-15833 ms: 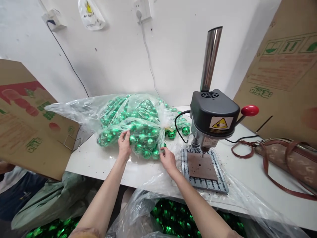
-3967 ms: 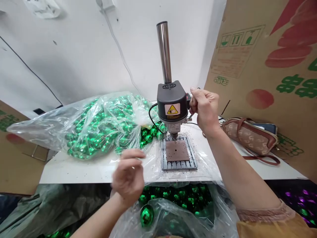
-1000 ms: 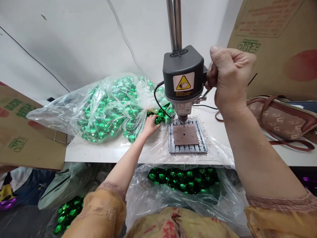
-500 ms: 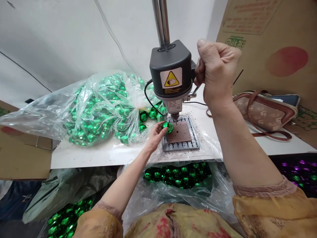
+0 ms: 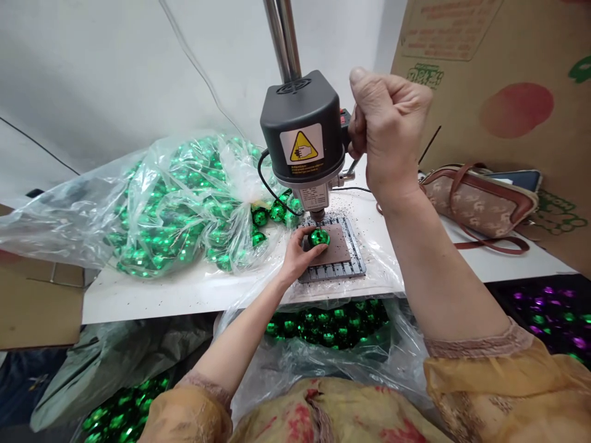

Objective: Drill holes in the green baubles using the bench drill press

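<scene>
While the feed lever point(image 5: 353, 167) of the bench drill press point(image 5: 300, 104) is gripped in the closed right hand point(image 5: 394, 126), a faceted green ball point(image 5: 320, 237) is pinched between the thumb and fingers of the left hand point(image 5: 295, 253), over the brown plate point(image 5: 340, 245) and below the drill chuck point(image 5: 317, 215). Whether the ball is being touched by the tool cannot be told at this size, and the lever's end is hidden by the fist.

No clamp can be seen, so the ball is judged to be steadied by that pinch alone. It could be spun or rolled aside if pressure were applied off its centre or the pinch were loosened, and the left hand could then be nicked. A crooked seat could be caused by dark specks point(image 5: 340, 216) trapped under the ball. The slotted base point(image 5: 358, 268) could also be shifted by a hard pull, if it is not fixed down; clear plastic sheeting point(image 5: 381, 271) is spread around it.
</scene>
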Tool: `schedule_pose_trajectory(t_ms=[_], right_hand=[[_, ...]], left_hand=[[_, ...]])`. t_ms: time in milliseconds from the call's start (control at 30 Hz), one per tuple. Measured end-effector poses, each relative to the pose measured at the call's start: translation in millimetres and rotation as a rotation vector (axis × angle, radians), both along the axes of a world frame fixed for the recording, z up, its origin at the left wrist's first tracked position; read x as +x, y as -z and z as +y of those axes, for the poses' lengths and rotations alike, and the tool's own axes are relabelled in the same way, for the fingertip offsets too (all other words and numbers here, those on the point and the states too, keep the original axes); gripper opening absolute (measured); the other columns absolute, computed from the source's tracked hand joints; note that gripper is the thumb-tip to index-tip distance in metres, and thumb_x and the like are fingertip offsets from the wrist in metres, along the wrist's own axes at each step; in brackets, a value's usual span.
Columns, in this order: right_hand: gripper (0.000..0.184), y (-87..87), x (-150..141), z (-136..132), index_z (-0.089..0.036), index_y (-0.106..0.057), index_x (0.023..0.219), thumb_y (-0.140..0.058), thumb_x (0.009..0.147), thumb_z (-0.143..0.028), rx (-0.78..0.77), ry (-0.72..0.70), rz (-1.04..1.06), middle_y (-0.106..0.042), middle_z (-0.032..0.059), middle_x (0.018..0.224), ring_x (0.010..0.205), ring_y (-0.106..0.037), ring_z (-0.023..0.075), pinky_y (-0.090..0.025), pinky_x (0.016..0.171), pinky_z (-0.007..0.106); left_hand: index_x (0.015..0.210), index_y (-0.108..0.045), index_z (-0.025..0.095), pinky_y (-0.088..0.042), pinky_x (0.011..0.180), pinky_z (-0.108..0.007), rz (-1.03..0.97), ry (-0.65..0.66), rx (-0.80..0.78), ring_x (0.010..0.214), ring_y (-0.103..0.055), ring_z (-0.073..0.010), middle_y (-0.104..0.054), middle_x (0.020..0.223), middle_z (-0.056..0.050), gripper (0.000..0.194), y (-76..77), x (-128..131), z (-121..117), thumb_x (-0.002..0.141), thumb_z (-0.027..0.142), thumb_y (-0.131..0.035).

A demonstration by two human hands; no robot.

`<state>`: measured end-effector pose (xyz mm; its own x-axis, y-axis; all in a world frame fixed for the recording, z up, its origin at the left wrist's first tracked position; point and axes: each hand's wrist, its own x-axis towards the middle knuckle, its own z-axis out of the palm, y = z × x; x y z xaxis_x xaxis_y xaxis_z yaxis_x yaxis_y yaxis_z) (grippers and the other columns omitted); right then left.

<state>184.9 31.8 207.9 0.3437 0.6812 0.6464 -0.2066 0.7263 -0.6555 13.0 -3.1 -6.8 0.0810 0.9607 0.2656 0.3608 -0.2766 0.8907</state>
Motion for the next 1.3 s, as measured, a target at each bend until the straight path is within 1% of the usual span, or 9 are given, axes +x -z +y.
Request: schedule_pose_trajectory(t_ms=[200,367,500,633,700,800,1067,1167,1300], right_hand=[[0.050,-0.9,0,-2,-0.018,-0.039,0.043,-0.055,0.091,-0.015,-0.011,0.002,-0.011,-0.032,-0.0061,0.037,0.036,-0.027,0.0036,-0.018,0.039,0.025],[0.052,2.5,2,-6,-0.019,-0.037,0.045,-0.063,0.089,-0.026,-0.004,0.013,-0.046,-0.031,-0.0066,0.039,0.036,-0.026,0.0035,-0.017,0.039,0.026],[0.057,19.0,0,-16,-0.020,-0.035,0.048,-0.065,0.088,-0.047,0.055,0.126,-0.082,-0.029,-0.0057,0.044,0.040,-0.025,0.0040,-0.020,0.043,0.027],[0.059,44.1,-3,-29,-0.021,-0.031,0.051,-0.057,0.091,-0.054,0.048,0.285,-0.114,-0.028,-0.0032,0.049,0.045,-0.027,0.0067,-0.025,0.048,0.029],[0.059,54.9,-2,-34,-0.021,-0.030,0.050,-0.056,0.092,-0.053,0.035,0.310,-0.129,-0.028,-0.0021,0.049,0.046,-0.029,0.0082,-0.026,0.050,0.031],[0.059,65.1,-1,-38,-0.020,-0.029,0.049,-0.056,0.093,-0.049,0.081,0.311,-0.116,-0.026,-0.0022,0.048,0.045,-0.029,0.0082,-0.023,0.050,0.032],[0.061,72.4,-3,-37,-0.017,-0.024,0.049,-0.059,0.091,-0.043,0.161,0.293,-0.063,-0.024,-0.0036,0.047,0.043,-0.028,0.0055,-0.022,0.049,0.031],[0.060,74.9,-4,-34,-0.016,-0.022,0.049,-0.059,0.090,-0.038,0.230,0.295,-0.019,-0.023,-0.0041,0.046,0.042,-0.024,0.0049,-0.019,0.048,0.031],[0.059,83.0,-2,-29,-0.017,-0.021,0.048,-0.059,0.090,-0.032,0.302,0.286,-0.040,-0.021,-0.0043,0.045,0.041,-0.023,0.0055,-0.017,0.046,0.031]], left_hand=[[0.127,-0.060,0.019,-0.052,0.102,-0.043,-0.106,0.052,-0.020,0.114,-0.066,-0.0265,-0.068,0.125,-0.012,0.058,15.1,15,-4,0.077,0.041,-0.082],[0.129,-0.059,0.020,-0.049,0.107,-0.044,-0.092,0.058,-0.034,0.119,-0.063,-0.0274,-0.066,0.129,-0.012,0.059,18.2,14,-4,0.078,0.040,-0.082],[0.129,-0.061,0.021,-0.046,0.109,-0.046,-0.093,0.064,-0.043,0.121,-0.061,-0.0290,-0.065,0.130,-0.012,0.060,19.5,12,-2,0.077,0.041,-0.083],[0.127,-0.062,0.022,-0.045,0.109,-0.046,-0.119,0.072,-0.043,0.121,-0.060,-0.0295,-0.065,0.129,-0.011,0.060,21.3,12,-1,0.075,0.040,-0.085],[0.127,-0.062,0.023,-0.045,0.109,-0.046,-0.118,0.074,-0.042,0.121,-0.060,-0.0293,-0.065,0.128,-0.011,0.059,21.5,12,-1,0.075,0.041,-0.085],[0.129,-0.061,0.023,-0.045,0.108,-0.046,-0.093,0.075,-0.045,0.120,-0.060,-0.0291,-0.065,0.128,-0.011,0.059,21.1,12,-2,0.077,0.041,-0.083],[0.127,-0.061,0.023,-0.044,0.108,-0.046,-0.083,0.072,-0.041,0.120,-0.060,-0.0288,-0.065,0.127,-0.010,0.057,17.7,13,-4,0.077,0.040,-0.083],[0.126,-0.058,0.022,-0.047,0.104,-0.043,-0.115,0.057,-0.051,0.115,-0.062,-0.0268,-0.066,0.123,-0.010,0.057,15.1,16,-7,0.078,0.040,-0.082],[0.122,-0.055,0.020,-0.050,0.097,-0.041,-0.199,0.060,-0.079,0.108,-0.064,-0.0248,-0.067,0.116,-0.009,0.057,13.4,18,-9,0.076,0.040,-0.083]])
